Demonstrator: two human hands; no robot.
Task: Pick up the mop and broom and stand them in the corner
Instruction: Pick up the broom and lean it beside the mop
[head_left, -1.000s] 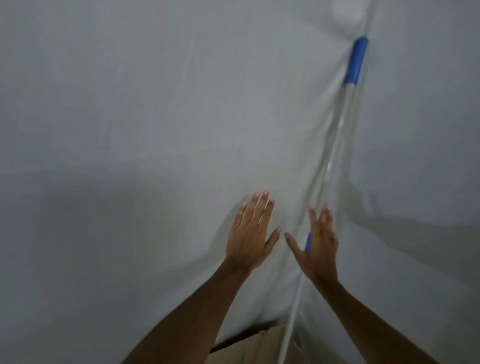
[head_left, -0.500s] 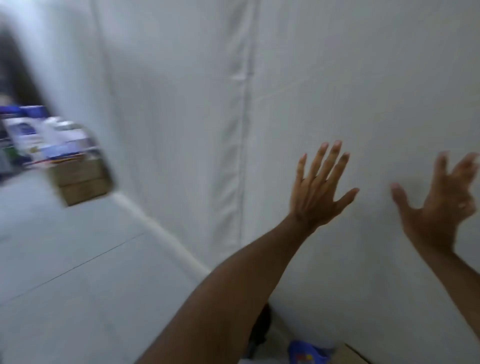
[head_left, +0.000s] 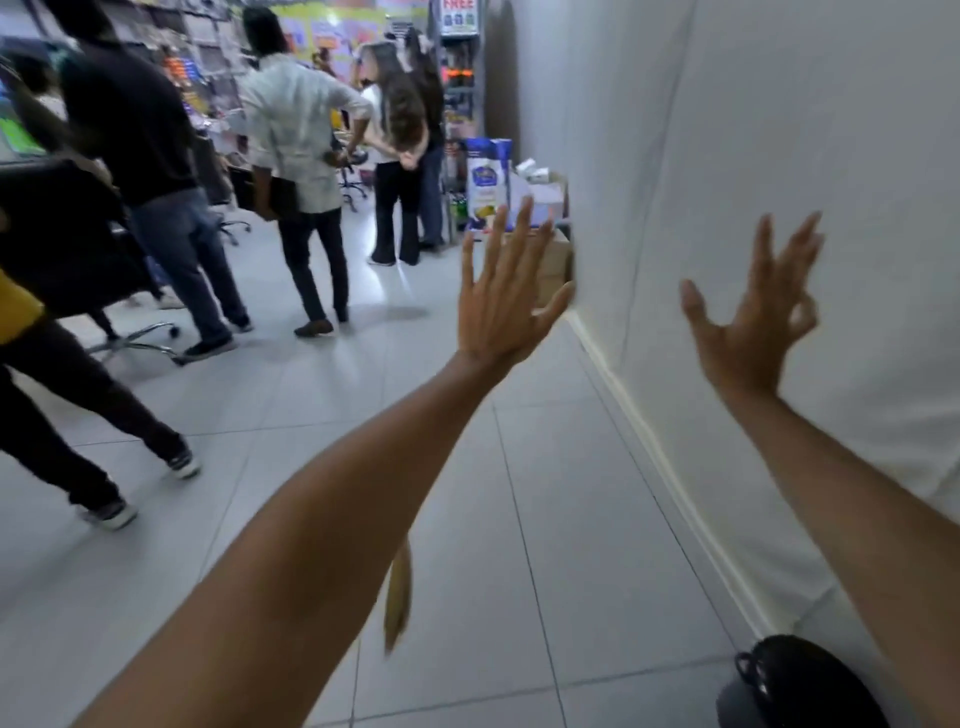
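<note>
Neither the mop nor its blue-tipped handle shows in the head view. A tan, elongated thing (head_left: 398, 597) lies low over the floor tiles, partly hidden behind my left forearm; I cannot tell whether it is the broom. My left hand (head_left: 501, 301) is raised in front of me, fingers spread, holding nothing. My right hand (head_left: 753, 322) is raised near the white wall (head_left: 779, 156), fingers apart and empty.
Several people (head_left: 296, 135) stand and walk on the tiled floor (head_left: 545, 493) at the left and back. An office chair (head_left: 67, 244) is at far left. Boxes (head_left: 543, 208) are stacked by the wall ahead. A black rounded object (head_left: 795, 680) sits at bottom right.
The view has swung left, away from the white corner where the mop handle leaned, to the open floor and people. Both hands stayed raised and empty.
</note>
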